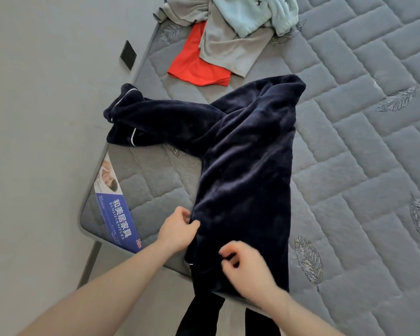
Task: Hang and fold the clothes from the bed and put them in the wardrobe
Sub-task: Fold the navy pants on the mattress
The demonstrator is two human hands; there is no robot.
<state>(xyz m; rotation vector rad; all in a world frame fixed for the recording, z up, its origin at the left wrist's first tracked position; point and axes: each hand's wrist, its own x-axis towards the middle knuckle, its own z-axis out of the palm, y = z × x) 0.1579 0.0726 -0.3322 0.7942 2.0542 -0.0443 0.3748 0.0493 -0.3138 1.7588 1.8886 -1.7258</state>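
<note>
Two hands: both bare, at the near edge of the bed, working on one dark garment.
Left hand [177, 229]: at the near left edge of the navy-blue plush fleece garment [243, 170]; thumb and fingers [194, 224] closed in a pinch on the fabric edge.
Right hand [245, 265]: on top of the garment's near end, just right of the left hand; fingers curled and pinched around a fold of the fleece, slightly blurred.
Navy garment: spread on the grey quilted mattress [361, 154] of the bed, its near end hanging over the mattress edge; one part runs far-left toward the mattress side, showing thin white piping [133, 136].
Mattress label: blue and white printed strip [118, 209] on the near left corner, left of the left hand.
Orange-red thin garment [194, 66]: lies flat beyond the navy one, apart from it, partly under a grey cloth.
Grey garment [230, 52]: crumpled, overlapping the orange-red one on its far right side.
Pale blue fluffy garment [260, 13]: farthest, heaped on the grey one.
Black rectangular plate [128, 55]: on the grey wall, far left, beside the mattress.
</note>
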